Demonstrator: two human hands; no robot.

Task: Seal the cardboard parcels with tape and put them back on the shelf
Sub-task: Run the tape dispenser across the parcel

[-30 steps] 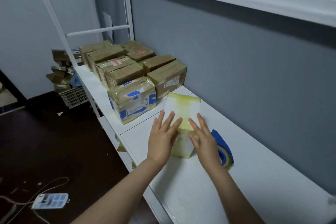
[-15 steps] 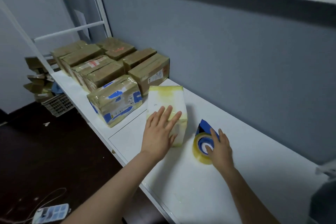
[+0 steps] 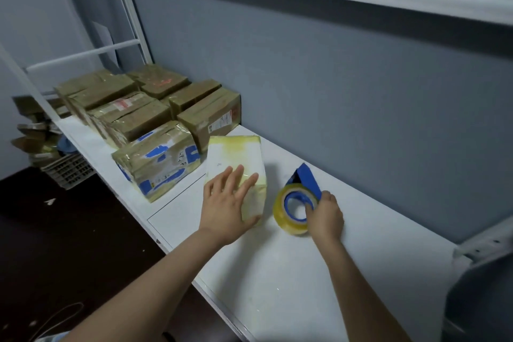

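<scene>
a white parcel [image 3: 236, 157] laid on the shelf [image 3: 305, 272], near end pressed by the flat, spread left hand [image 3: 229, 204], tape roll [image 3: 288, 209] just right of it gripped by the curled right hand [image 3: 324, 216], brown parcels [image 3: 144, 116] grouped far left

The white shelf [image 3: 277, 272] runs from near right to far left along a grey wall [image 3: 333, 78]. At its far left end, brown parcels [image 3: 133, 108] sit packed together in rows. Nearer, at the front edge, lies a brown parcel with blue markings [image 3: 158, 158]. Just right of it sits a white parcel [image 3: 236, 155] banded with yellowed tape. Further right, apart from that parcel, a yellow roll of tape [image 3: 280, 209] on a blue holder rests on the shelf.
</scene>
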